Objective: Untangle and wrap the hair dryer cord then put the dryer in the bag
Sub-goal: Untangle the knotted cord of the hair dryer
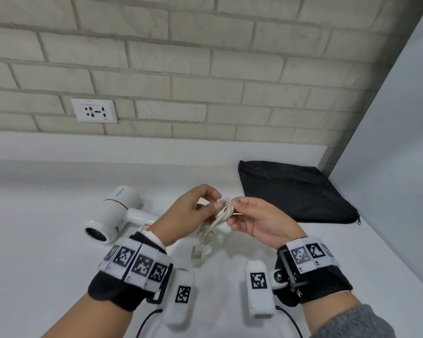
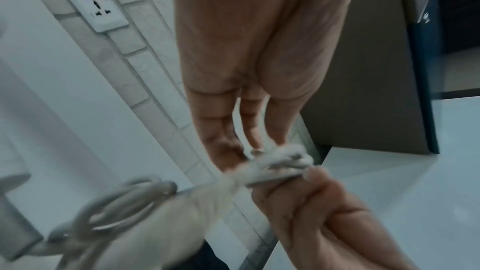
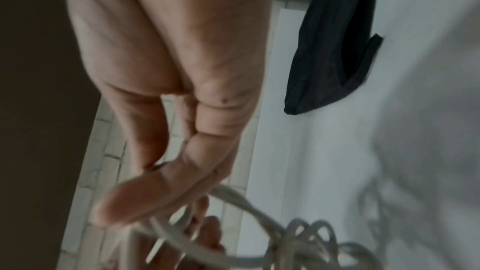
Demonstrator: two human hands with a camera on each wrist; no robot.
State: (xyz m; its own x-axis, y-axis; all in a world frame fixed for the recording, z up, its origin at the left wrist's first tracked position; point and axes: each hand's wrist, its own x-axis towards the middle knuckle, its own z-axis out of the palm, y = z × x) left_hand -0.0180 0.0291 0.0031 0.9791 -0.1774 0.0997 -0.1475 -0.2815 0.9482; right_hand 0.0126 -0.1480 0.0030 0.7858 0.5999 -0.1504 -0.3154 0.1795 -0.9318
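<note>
The black bag (image 1: pixel 296 191) lies flat on the white counter (image 1: pixel 47 240), at the right near the corner; what is inside, I cannot tell. The white hair dryer (image 1: pixel 115 215) lies on its side at the left, w/ the handle toward the hands. Its white cord (image 1: pixel 224 208) is bunched in a knot betw. both hands, above the counter, and loose loops hang down. The left hand (image 1: pixel 191 211) pinches the knot w/ thumb and fingers. The right hand (image 1: pixel 257 220) pinches it from the other side.
</note>
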